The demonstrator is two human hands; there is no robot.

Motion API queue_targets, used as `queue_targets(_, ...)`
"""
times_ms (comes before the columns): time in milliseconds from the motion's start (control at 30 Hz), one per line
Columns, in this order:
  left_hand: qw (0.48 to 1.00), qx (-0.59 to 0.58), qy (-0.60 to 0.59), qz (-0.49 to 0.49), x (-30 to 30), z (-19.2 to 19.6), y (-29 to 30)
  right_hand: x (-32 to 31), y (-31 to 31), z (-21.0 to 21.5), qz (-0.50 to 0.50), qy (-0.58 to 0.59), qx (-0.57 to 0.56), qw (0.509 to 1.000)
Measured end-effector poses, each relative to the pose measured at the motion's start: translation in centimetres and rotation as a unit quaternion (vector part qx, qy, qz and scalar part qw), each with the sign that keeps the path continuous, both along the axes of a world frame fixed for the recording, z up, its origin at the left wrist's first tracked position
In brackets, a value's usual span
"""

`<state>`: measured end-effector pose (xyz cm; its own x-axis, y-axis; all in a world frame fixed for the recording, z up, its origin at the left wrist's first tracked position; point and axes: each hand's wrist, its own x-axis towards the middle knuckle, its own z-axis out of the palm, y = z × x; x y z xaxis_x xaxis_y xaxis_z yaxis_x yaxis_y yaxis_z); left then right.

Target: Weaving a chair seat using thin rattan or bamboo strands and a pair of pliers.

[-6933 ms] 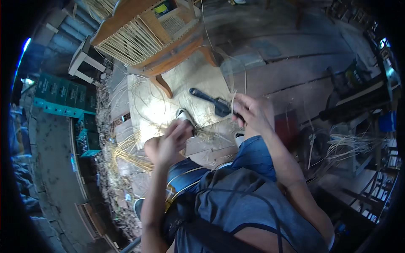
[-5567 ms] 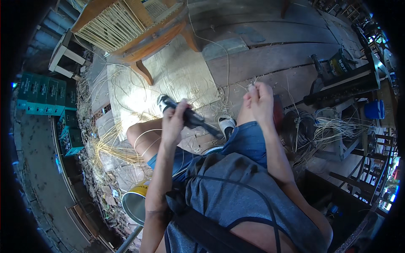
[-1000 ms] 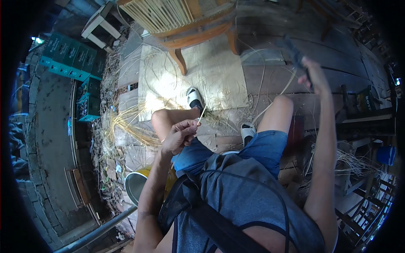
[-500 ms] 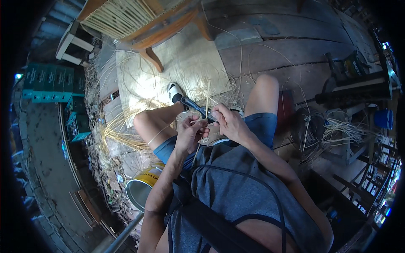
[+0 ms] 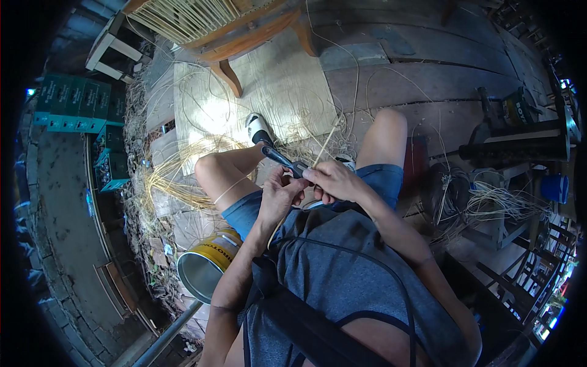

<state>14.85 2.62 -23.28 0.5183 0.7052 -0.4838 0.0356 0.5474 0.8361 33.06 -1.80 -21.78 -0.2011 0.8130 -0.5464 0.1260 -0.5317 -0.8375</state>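
Observation:
A pale strip that looks like rattan cane [image 5: 326, 143] runs up and away from between my fingers. Its lower end comes out below my left wrist, curving toward my lap. My right hand [image 5: 335, 180] is closed, thumb and forefinger pinching the strip. Close against it, my left hand [image 5: 282, 192] is closed too, with its fingertips on the strip. Just beyond my fingertips lies a dark, long-handled tool [image 5: 278, 155], its head near the hands and its handle end by my foot. The exact kind of tool and whether a hand grips it are hard to make out.
A wooden chair [image 5: 244, 32] with a cane-strip seat stands ahead on a plywood sheet [image 5: 275, 79]. Loose cane [image 5: 174, 180] lies left of my knee; another bundle [image 5: 498, 199] sits right. A yellow bucket [image 5: 217, 254] lies tipped by my left arm. Green crates [image 5: 79, 104] stand far left.
The strip's upper part has swung from nearly upright to leaning right. My hands have come closer together, the left slightly rightward. The whole view has shifted a little.

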Motion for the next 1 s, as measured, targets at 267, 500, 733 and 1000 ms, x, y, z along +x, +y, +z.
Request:
queue_targets(267, 0.992, -0.028, 0.093, -0.081, -2.8, 3.2, 0.1, 1.1, 0.3, 0.4, -0.070, -0.126, 0.140, 0.980)
queue_targets(500, 0.995, 0.067, 0.060, -0.046, -1.5, 3.5, -0.9, -1.8, -0.9, 0.1, -0.018, -0.209, 0.302, 0.930)
queue_targets(733, 0.988, 0.115, 0.075, -0.067, -2.5, 4.2, -1.4, -1.2, -0.7, 1.4, -0.092, -0.090, 0.258, 0.958)
queue_targets(1000, 0.907, 0.370, 0.166, -0.115, -1.3, 4.6, -1.4, -2.4, -1.4, 0.6, -0.081, -0.183, 0.343, 0.918)
